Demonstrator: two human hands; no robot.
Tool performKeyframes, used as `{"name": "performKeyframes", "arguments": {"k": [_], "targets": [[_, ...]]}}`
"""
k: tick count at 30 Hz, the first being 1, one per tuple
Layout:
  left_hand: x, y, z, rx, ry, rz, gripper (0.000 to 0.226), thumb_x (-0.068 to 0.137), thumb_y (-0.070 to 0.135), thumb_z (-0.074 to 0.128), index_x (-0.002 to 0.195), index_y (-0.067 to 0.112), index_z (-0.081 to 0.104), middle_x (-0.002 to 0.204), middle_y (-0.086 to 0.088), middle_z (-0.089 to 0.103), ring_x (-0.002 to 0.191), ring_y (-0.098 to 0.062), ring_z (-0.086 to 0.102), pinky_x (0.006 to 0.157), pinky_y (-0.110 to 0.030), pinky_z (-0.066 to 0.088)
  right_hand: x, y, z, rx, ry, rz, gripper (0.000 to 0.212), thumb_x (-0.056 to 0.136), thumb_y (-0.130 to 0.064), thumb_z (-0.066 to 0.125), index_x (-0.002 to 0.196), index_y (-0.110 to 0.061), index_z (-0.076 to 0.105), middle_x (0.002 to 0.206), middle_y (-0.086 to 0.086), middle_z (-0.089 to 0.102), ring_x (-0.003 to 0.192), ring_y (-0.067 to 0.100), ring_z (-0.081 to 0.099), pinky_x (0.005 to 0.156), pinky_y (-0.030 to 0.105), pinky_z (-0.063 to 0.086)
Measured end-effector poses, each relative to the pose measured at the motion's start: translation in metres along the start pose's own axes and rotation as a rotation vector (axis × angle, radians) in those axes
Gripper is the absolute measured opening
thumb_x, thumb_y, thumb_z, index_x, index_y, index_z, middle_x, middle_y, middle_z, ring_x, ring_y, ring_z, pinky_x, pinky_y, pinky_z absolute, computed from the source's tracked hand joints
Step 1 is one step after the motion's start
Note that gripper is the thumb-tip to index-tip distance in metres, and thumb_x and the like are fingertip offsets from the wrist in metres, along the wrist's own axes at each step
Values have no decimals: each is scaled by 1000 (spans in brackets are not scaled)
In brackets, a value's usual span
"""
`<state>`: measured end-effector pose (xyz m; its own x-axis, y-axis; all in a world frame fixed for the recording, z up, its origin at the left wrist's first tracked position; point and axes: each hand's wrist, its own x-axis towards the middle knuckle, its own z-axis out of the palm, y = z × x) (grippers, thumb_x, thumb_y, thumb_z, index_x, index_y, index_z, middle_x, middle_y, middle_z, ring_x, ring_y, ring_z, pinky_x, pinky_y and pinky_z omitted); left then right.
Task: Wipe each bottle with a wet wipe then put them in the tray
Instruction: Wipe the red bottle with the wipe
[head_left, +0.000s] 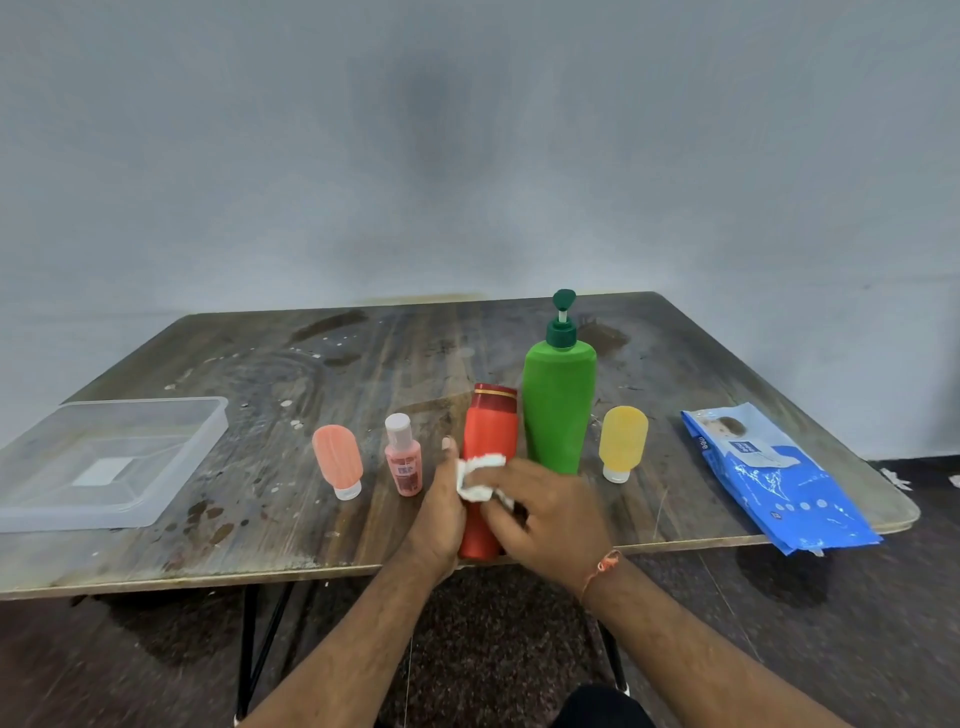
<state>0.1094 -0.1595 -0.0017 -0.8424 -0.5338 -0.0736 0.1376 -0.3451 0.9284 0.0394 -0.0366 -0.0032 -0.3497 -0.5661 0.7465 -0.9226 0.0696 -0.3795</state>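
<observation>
While our left hand (441, 512) grips the red bottle (488, 467) at the table's (260, 540) front edge, our right hand (545, 512) pinches the wet wipe (478, 475) against it. Four other bottles stand behind; the tray (111, 460) sits at the left edge.

The upper half of the frame is filled by a plain pale grey-blue wall (467, 156), darkened by a soft shadow near its centre. Below it, a worn wooden table (291, 525) is spread across the middle, its dark grain marked with stains and pale specks. Black metal legs (249, 649) are seen beneath at lower left. A dark speckled floor (130, 649) is shown along the bottom.
</observation>
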Motion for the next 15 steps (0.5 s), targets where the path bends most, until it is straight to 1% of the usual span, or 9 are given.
{"name": "performKeyframes", "arguments": {"k": [1, 3, 4, 6, 8, 10, 12, 13, 15], "targets": [[1, -1, -2, -15, -4, -16, 77, 107, 60, 27, 74, 12, 77, 75, -16, 72, 69, -23, 71, 66, -31, 60, -4, 0, -2, -12, -38, -53, 26, 91, -23, 71, 113, -35, 76, 110, -16, 75, 92, 4, 71, 73, 23, 56], [0, -1, -2, -25, -14, -26, 83, 104, 67, 26, 72, 10, 76, 75, -18, 71, 68, -25, 70, 68, -33, 58, -5, 0, -4, -47, -72, -104, 25, 91, -23, 71, 112, -34, 76, 106, -15, 75, 89, 5, 71, 69, 23, 56], [1, -1, -2, -27, -13, -19, 82, 106, 66, 25, 76, 9, 76, 79, -20, 72, 72, -26, 72, 71, -34, 59, -2, 0, -5, -74, -71, -119, 25, 91, -23, 72, 113, -35, 75, 104, -15, 74, 87, 5, 70, 69, 22, 54], [2, -1, -1, -26, 6, 13, 76, 112, 54, 23, 87, 7, 76, 87, -19, 76, 81, -25, 75, 74, -33, 63, 7, 0, -5, -124, -36, -107, 25, 92, -24, 72, 114, -36, 76, 104, -15, 74, 85, 6, 70, 66, 23, 53], [1, -1, 1, 2, -6, 31, 70, 114, 47, 22, 94, 13, 80, 93, -16, 79, 88, -24, 75, 78, -34, 63, 21, 0, -6, -167, 37, -46, 25, 95, -28, 69, 118, -36, 76, 104, -14, 75, 81, 8, 70, 62, 26, 53], [1, -1, 1, 41, -19, 19, 72, 113, 51, 20, 95, 19, 83, 92, -15, 79, 82, -23, 74, 77, -38, 60, 35, -1, -8, -208, 99, 28, 26, 97, -30, 66, 120, -37, 75, 100, -13, 73, 75, 8, 66, 59, 25, 51], [0, 0, 0, 68, -26, 2, 73, 113, 52, 17, 102, 14, 77, 85, -14, 78, 71, -20, 73, 68, -35, 59, 42, -2, -8, -215, 134, 85, 27, 97, -28, 67, 122, -38, 74, 96, -12, 70, 74, 7, 62, 59, 25, 49], [1, -1, -1, 70, -30, 1, 71, 113, 52, 16, 106, 12, 75, 84, -13, 78, 70, -19, 73, 65, -33, 59, 44, -2, -7, -199, 134, 103, 28, 98, -28, 66, 122, -39, 73, 97, -12, 70, 75, 7, 62, 60, 26, 50], [1, -1, -1, 63, -29, 11, 68, 113, 51, 17, 112, 12, 72, 91, -13, 80, 76, -19, 76, 69, -32, 61, 40, -1, -6, -158, 91, 102, 28, 99, -30, 61, 123, -39, 72, 100, -13, 69, 76, 8, 62, 62, 29, 54]]}}
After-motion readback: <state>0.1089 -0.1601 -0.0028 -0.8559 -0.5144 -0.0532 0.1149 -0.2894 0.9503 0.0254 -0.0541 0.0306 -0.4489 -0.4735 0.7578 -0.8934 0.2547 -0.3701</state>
